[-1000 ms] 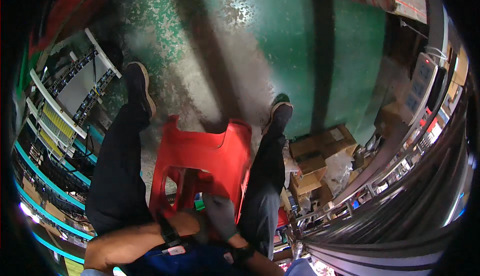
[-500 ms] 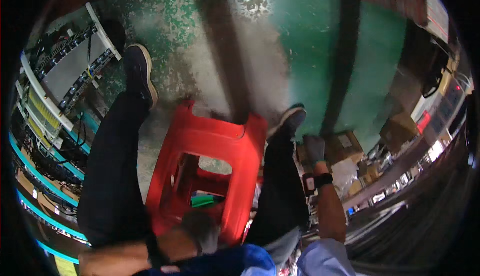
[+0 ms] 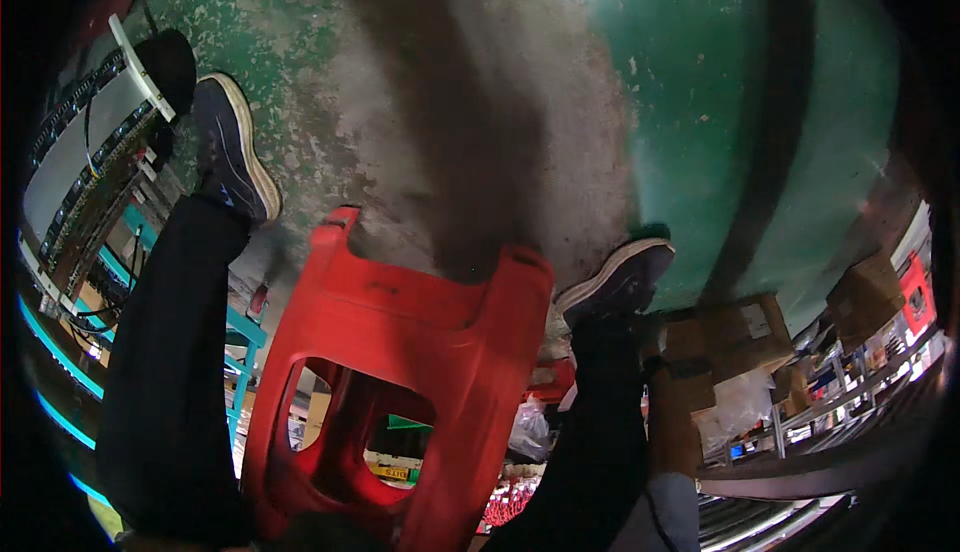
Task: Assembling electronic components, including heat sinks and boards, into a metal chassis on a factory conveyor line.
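Note:
A red plastic stool (image 3: 400, 297) stands tilted between my legs, its openings showing things behind it. My left hand (image 3: 325, 532), in a dark glove, is at the stool's near end by the lower edge. It appears to grip the stool, though its fingers are lost in shadow. To the right, my right forearm (image 3: 674, 427) reaches past my right leg toward cardboard boxes (image 3: 745, 337). The right hand at its end is too dark and covered to make out.
On the left are an equipment rack (image 3: 95, 152) and a turquoise frame (image 3: 240, 352). A clear plastic bag (image 3: 740, 407) lies below the boxes on the right, near metal rails (image 3: 780, 522). Worn green floor (image 3: 700, 102) spreads ahead, and my shoes (image 3: 235, 142) rest on it.
My view has shifted, and the rack has slid left. The stool fills more of the picture. My left hand has sunk toward the lower edge, and the right glove and wrist device no longer show clearly.

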`<state>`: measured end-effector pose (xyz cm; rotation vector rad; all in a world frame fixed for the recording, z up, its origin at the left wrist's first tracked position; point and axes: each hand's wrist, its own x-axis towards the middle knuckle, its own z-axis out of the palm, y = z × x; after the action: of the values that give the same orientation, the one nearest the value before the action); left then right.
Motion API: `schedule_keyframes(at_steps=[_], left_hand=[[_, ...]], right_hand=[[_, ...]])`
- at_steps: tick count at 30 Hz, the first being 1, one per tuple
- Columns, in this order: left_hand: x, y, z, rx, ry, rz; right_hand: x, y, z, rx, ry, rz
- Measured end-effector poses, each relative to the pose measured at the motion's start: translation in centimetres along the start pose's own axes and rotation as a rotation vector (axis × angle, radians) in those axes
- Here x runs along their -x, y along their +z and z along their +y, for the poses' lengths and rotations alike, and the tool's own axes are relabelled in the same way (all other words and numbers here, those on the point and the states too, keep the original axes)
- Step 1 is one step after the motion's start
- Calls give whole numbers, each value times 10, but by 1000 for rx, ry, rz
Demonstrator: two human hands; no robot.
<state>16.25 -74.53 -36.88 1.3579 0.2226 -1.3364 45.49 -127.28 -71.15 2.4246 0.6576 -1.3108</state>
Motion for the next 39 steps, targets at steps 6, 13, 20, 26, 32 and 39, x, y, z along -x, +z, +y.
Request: schedule_keyframes(at_steps=[6, 13, 20, 26, 32, 39], left_hand=[[-5, 1, 0, 0, -55, 37], [6, 9, -3, 32, -102, 106], [29, 23, -8, 88, -119, 183], [57, 42, -7, 138, -83, 204], [78, 55, 1, 167, 10, 230], [49, 34, 20, 152, 143, 211]], right_hand=[[-25, 3, -6, -32, 51, 15], [-46, -1, -8, -55, 95, 25], [-63, -24, -12, -74, 161, 44], [-58, -81, -26, -136, 243, 112], [-70, -186, -151, -15, -286, 419], [-94, -278, -310, -380, -281, 307]])
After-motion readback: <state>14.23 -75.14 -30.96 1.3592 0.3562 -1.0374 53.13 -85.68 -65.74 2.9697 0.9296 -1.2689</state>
